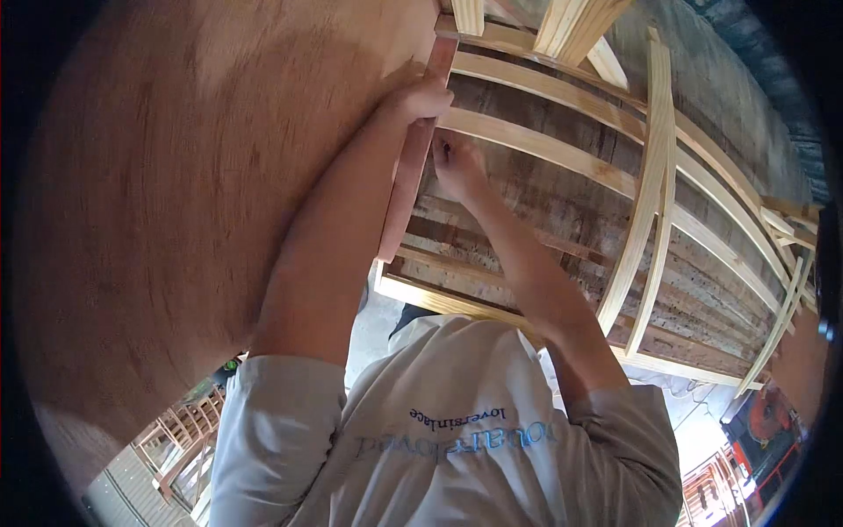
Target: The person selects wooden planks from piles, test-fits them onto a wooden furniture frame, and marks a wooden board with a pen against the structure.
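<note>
Plywood panel [158, 220]: big sheet filling the left side, looks like the closest thing here.
Reddish wooden strip [406, 198]: runs along the panel's edge, between the sheet and the pine slat frame [659, 132]. Both hands are at its upper half.
Left hand [426, 101]: fingers bent over the strip, looks like a proper grip. Thumb's hard to make out tbh.
Right hand [458, 167]: curled up just beside the strip on the frame side, below a pale slat [536, 143]. Dark spot in the curl, so can't tell if the fingers are pinching something small or just folded.
Strip vs fingers: under the left ones, just left of the right ones. Can't tell if the right ones touch it.
Steadying tip: imo brace the strip hard with the left so it can't twist, and leave the right free for fine work.
Knuckle room: tight beside that slat, so I'd go with short, controlled moves.
</note>
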